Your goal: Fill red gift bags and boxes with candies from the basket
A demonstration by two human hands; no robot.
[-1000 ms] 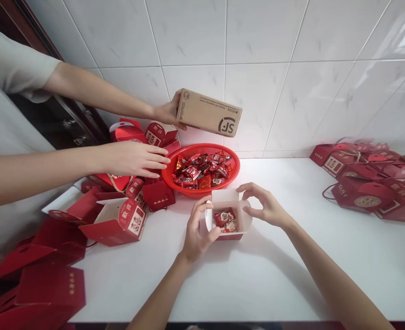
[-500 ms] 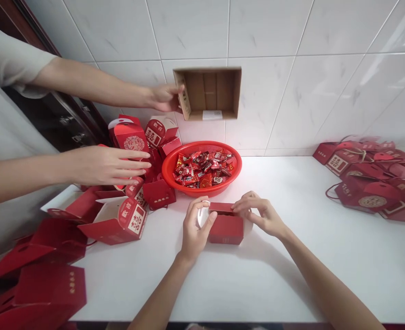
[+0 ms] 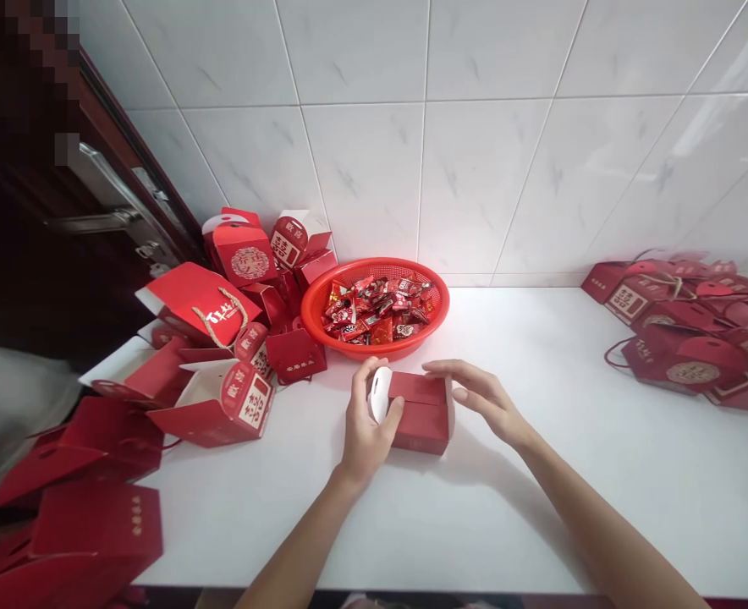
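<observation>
A small red gift box (image 3: 421,414) stands on the white table, its two red top flaps folded down nearly flat. My left hand (image 3: 369,423) grips its left end, thumb on the front and fingers behind, beside an upright white flap (image 3: 380,394) with a slot. At the box's right end, my right hand (image 3: 485,402) has its fingers stretched out around the corner, the tips at or close to the back edge. Just behind the box sits a red plastic basket (image 3: 441,317) holding several red-wrapped candies (image 3: 380,313).
Several open red boxes (image 3: 215,406) crowd the table's left side, along with a red box with a rope handle (image 3: 202,300). A pile of red boxes (image 3: 684,355) lies at the right. Behind are a tiled wall (image 3: 488,186) and a dark door with a metal handle (image 3: 95,222).
The box's top flaps have come down over its opening, and my right hand has opened out. The other person's arms and the brown carton have left the view.
</observation>
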